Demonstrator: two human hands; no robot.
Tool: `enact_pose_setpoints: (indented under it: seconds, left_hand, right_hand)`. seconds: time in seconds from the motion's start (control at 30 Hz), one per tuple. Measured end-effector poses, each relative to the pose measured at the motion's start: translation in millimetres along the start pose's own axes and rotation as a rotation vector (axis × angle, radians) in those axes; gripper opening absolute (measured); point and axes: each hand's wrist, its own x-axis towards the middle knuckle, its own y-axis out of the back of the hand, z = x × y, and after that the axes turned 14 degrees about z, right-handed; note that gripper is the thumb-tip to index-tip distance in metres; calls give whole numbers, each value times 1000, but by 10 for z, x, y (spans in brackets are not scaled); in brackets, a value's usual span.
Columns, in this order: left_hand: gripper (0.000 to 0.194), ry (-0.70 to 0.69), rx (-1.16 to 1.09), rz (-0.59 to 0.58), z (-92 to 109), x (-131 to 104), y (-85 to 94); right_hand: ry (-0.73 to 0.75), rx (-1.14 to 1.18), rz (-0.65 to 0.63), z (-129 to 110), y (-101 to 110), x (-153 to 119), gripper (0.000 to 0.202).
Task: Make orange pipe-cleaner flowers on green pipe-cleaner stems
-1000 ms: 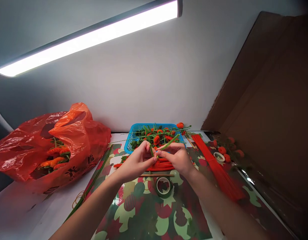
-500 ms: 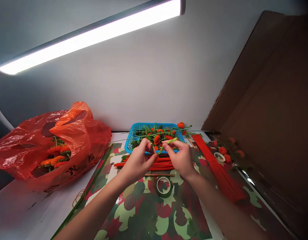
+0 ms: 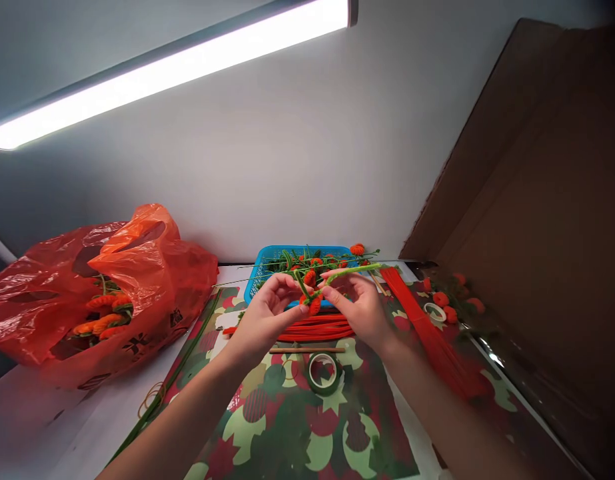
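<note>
Between my two hands, in front of the basket, is a small orange fuzzy pumpkin-like ball (image 3: 314,306) with green stem pieces at its top. My left hand (image 3: 270,310) pinches it from the left, thumb at its side. My right hand (image 3: 360,308) has thumb and fingers closed on a light green pipe cleaner (image 3: 357,269), whose free end sticks out to the right. The pipe cleaner meets the ball's top; the exact join is too small to make out. Just beyond is a blue plastic basket (image 3: 254,283) full of orange balls and green stems.
Red pipe cleaners (image 3: 320,329) lie below my hands, with a wooden stick (image 3: 307,350) and a green tape roll (image 3: 324,392) nearer. A red plastic bag (image 3: 187,280) stands left. At right are a long red bundle (image 3: 427,333), a white roll (image 3: 427,309) and a cardboard panel (image 3: 527,167).
The orange ball now shows between my hands. The light green pipe cleaner extends further out to the right of my right hand. The view has shifted slightly.
</note>
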Motion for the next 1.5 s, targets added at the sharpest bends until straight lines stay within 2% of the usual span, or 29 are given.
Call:
enact_pose_setpoints:
  seconds: [0.2,0.3,0.53,0.6,0.67,0.73,0.83,0.93,1.0,1.03,1.1,1.2,1.3,1.4,1.5]
  left_hand:
    - [6,-358,334,117,11,-29,-21]
    - [2,-474,460,140,22,-46,-23]
    - [12,-860,636,57,1,-12,54]
    - [13,-885,659,26,-5,-11,55]
    - [10,-779,633,39,-3,-15,38]
    - [9,-589,560,71,10,-15,19]
    - [15,-202,375,59,43,4,20]
    - [19,188,205,-42,72,42,57]
    - [18,310,177,-101,78,63,79]
    - [18,295,191,-103,77,70,85]
    - [16,107,271,-57,68,71,83]
    - [12,-353,445,8,39,47,63]
    - [8,-664,577,-47,8,17,61]
    - [16,-926,730,-145,-10,8,86]
    - [19,-1135,934,-192,-20,11,111]
  right_hand:
    - [-126,36,-7,19,-40,-7,21]
    - [-133,52,-1,19,-52,-19,20]
    - [131,-171,-87,-39,-4,-9,8]
    - [211,-206,-100,-52,12,8,8]
    - [342,-247,-102,-60,23,15,8]
    - [525,-305,-90,-60,30,5,11]
    - [798,-401,-75,-41,41,-35,17]
    - [976,-462,-96,-16,51,-71,20]
    - [1028,-471,-123,-7,51,-76,20]
    - [1018,-463,-129,-6,47,-71,19]
    - [907,-425,-116,-11,33,-51,15]
    - [588,-316,-71,-31,8,-10,9]
    - [270,-218,-76,-53,-1,13,10]
    - [-18,-181,-134,-73,14,18,13]
    - [-165,-169,-185,-88,45,30,16]
